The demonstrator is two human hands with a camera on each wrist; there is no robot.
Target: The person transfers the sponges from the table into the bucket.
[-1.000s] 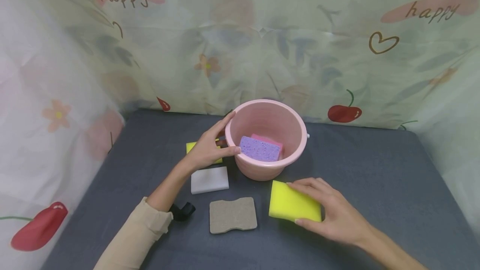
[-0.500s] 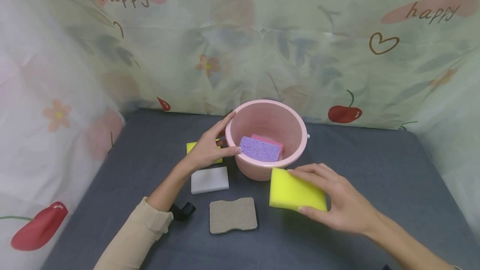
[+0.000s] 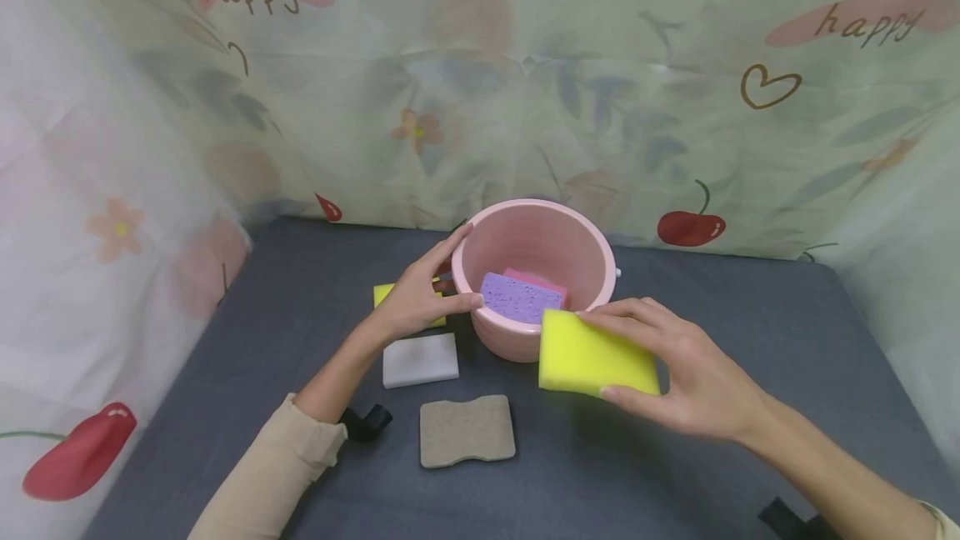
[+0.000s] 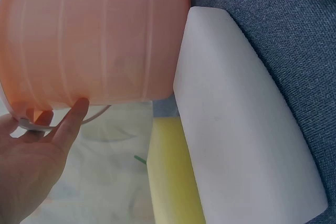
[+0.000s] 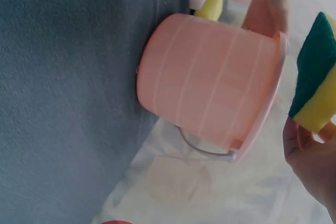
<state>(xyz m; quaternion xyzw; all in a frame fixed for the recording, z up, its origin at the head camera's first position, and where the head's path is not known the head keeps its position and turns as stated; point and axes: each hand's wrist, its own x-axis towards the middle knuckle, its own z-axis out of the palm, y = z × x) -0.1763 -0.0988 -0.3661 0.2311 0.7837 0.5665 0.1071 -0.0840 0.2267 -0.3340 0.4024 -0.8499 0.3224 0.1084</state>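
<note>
A pink bucket [image 3: 536,232] stands at the middle of the table with a purple sponge [image 3: 521,297] and a pink sponge [image 3: 551,283] in it. At the bucket's left side, my left hand [image 3: 412,294] holds the rim. My right hand [image 3: 686,365] pinches a yellow scouring sponge [image 3: 592,352] by its edges, raised in front of the bucket's near right rim. The sponge's green scouring side [image 5: 315,64] shows in the right wrist view. In the left wrist view, the fingers of my left hand [image 4: 37,166] touch the bucket wall near its handle.
A white sponge [image 3: 420,359] lies left of the bucket, with another yellow sponge [image 3: 384,294] behind it, partly hidden by my left hand. Nearer lies a grey-brown sponge [image 3: 467,432] with notched sides. A patterned cloth [image 3: 525,90] hangs behind the dark table [image 3: 750,340].
My right hand has lifted the yellow scouring sponge upward and toward the bucket, so it now overlaps the near rim in the head view. My left hand has stayed at the rim.
</note>
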